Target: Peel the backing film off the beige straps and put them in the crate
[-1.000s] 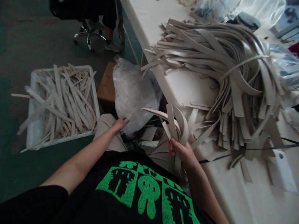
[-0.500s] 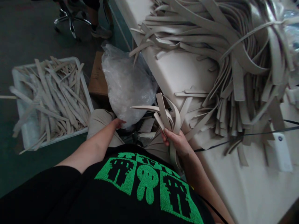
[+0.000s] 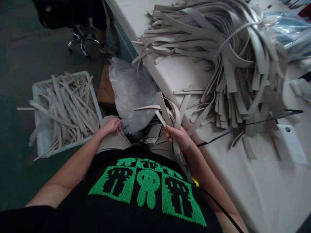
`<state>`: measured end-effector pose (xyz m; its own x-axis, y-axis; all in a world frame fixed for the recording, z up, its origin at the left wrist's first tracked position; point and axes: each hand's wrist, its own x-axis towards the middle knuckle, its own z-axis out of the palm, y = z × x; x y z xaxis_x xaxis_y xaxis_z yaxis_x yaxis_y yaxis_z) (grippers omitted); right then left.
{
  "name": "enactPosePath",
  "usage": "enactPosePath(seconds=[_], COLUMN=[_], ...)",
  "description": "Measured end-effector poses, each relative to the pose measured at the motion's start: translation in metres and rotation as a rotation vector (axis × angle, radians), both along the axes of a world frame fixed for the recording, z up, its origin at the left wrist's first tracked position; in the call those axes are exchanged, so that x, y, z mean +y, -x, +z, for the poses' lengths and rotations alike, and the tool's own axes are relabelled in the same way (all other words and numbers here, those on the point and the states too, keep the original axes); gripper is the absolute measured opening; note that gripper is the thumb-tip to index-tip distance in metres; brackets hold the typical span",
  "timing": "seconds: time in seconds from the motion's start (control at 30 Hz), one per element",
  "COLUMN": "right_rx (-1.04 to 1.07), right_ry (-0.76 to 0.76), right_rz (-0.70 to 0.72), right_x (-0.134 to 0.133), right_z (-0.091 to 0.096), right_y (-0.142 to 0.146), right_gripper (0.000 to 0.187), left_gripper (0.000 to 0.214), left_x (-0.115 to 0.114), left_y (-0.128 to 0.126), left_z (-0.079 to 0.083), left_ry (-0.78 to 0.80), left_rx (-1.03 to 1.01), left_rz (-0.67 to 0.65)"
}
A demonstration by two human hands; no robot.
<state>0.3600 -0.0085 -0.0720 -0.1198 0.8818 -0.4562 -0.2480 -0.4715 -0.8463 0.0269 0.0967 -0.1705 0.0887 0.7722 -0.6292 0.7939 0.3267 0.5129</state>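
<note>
My right hand [image 3: 178, 135] is closed around several beige strips [image 3: 175, 113] near the table edge. Their upper ends fan out and loop above my thumb, while the lower ends hang down beside my shirt. Over my knee, my left hand [image 3: 112, 125] has its fingers curled together; whether anything is between them is hidden. Just to its right is a crumpled clear plastic bag [image 3: 132, 94]. A large heap of similar strips [image 3: 218, 55] is piled on the table, with a tie across it, and some strips overhang the edge.
Left of my knee stands a white bin [image 3: 98, 111] full of rough strips. A cardboard box [image 3: 106, 87] is behind the bag. On the covered table [image 3: 243, 187] lie a white device [image 3: 291, 144] and a dark cord [image 3: 225, 132]. Beyond, a person sits on a wheeled chair [image 3: 82, 42].
My left hand has moved left and back from the bag's lower edge, and its fingers have curled in. My right hand keeps its hold on the strips. The view has shifted slightly.
</note>
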Motion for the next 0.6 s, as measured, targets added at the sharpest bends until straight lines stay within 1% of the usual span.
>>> enactPosePath(seconds=[0.07, 0.17, 0.23, 0.27, 0.33, 0.37, 0.43, 0.5, 0.53, 0.6], right_rx=[0.057, 0.170, 0.277, 0.326, 0.382, 0.391, 0.391, 0.420, 0.432, 0.430], right_ry=[-0.002, 0.030, 0.085, 0.117, 0.171, 0.195, 0.221, 0.220, 0.208, 0.197], right_rz=[0.053, 0.177, 0.248, 0.285, 0.356, 0.394, 0.411, 0.386, 0.348, 0.317], right_x=[0.001, 0.002, 0.002, 0.001, -0.001, -0.002, -0.003, -0.001, 0.001, 0.005], right_z=[0.003, 0.005, 0.004, 0.003, -0.002, -0.005, -0.012, -0.019, -0.023, -0.030], right_y=[0.001, 0.006, 0.014, 0.019, 0.030, 0.035, 0.042, 0.046, 0.047, 0.047], right_gripper=[0.046, 0.046, 0.047, 0.048, 0.049, 0.050, 0.052, 0.052, 0.051, 0.049], left_gripper=[0.047, 0.050, 0.047, 0.046, 0.044, 0.043, 0.045, 0.045, 0.044, 0.040], left_x=[-0.019, -0.055, -0.078, -0.089, -0.108, -0.115, -0.127, -0.131, -0.130, -0.122], left_y=[0.008, 0.005, -0.006, -0.013, -0.029, -0.036, -0.049, -0.056, -0.057, -0.054], left_z=[0.032, 0.075, 0.094, 0.100, 0.105, 0.104, 0.098, 0.088, 0.082, 0.070], left_ry=[-0.022, -0.043, -0.032, -0.016, 0.035, 0.076, 0.165, 0.230, 0.245, 0.279], left_rx=[-0.155, -0.536, -0.739, -0.789, -0.830, -0.834, -0.837, -0.832, -0.827, -0.828], left_rz=[0.082, 0.227, 0.262, 0.244, 0.161, 0.106, 0.001, -0.056, -0.079, -0.179])
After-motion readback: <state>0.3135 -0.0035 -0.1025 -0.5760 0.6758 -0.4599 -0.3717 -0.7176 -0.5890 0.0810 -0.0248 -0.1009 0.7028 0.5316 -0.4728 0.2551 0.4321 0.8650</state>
